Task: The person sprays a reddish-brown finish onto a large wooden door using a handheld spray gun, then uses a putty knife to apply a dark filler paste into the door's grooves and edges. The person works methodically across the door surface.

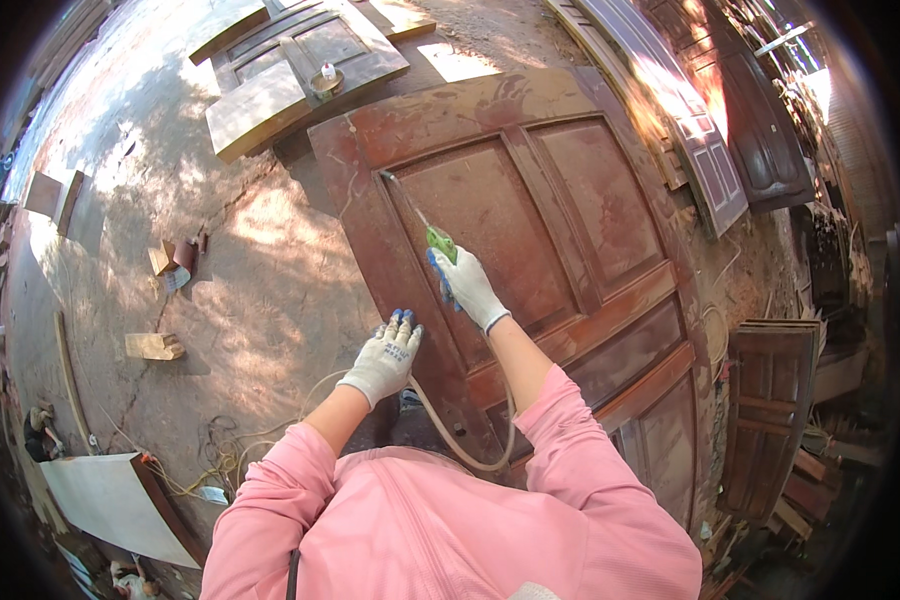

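A large reddish-brown panelled wooden door (590,200) lies flat in front of me. My right hand (467,286), in a white glove with blue fingertips, is shut on a green-handled tool (440,242) whose thin metal nozzle reaches up-left to the corner of the door's upper panel (388,177). A pale hose (460,445) loops from the tool back toward my body. My left hand (387,355), gloved the same way, rests with fingers spread on the door's left edge. Pink sleeves cover both arms.
Another panelled door (300,60) lies beyond on the dirt ground, with a small white bottle (328,72) on it. Wood blocks (155,345) and cords (220,450) lie at left. More doors (710,130) lean at right, and a white board (110,500) sits lower left.
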`<state>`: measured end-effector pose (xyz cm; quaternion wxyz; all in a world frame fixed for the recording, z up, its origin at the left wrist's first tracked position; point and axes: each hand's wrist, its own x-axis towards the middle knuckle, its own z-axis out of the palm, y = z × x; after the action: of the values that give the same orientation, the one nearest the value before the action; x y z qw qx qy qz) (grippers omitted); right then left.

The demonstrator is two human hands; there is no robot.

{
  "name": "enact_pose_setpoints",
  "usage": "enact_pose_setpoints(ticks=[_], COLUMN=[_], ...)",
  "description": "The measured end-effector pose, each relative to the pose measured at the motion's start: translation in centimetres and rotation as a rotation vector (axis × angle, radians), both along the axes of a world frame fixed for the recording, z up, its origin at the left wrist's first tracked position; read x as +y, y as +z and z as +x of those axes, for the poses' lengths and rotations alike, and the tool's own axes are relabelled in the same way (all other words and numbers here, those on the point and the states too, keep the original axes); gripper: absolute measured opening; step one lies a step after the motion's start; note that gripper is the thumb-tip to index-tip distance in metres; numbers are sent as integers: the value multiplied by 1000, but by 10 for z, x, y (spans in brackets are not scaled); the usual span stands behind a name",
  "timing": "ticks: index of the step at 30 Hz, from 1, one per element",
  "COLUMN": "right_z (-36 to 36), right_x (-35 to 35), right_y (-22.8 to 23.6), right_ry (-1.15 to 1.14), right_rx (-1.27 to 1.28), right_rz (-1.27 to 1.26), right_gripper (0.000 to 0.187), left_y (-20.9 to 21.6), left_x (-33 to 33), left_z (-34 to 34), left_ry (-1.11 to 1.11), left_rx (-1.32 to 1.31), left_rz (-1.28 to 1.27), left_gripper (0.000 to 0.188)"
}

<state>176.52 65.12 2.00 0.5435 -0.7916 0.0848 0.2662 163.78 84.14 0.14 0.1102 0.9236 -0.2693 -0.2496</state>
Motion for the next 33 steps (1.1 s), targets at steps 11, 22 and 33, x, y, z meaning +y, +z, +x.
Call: enact_pose_setpoints(ticks=[11,22,33], right_z=[54,111,78], right_x=[20,34,-134], right_y=[-12,-16,-13], right_ry=[167,69,-525], right_rx=[-180,-203,-110], right_rz=[-326,-397,-193], right_gripper=[56,58,42], left_y=[6,1,7], left_x=[-1,3,2], left_z=[1,-1,-1], left_ry=[-10,-16,-8], left_rx=[34,17,23], left_rz=[35,-3,-26], left_gripper=[65,65,65])
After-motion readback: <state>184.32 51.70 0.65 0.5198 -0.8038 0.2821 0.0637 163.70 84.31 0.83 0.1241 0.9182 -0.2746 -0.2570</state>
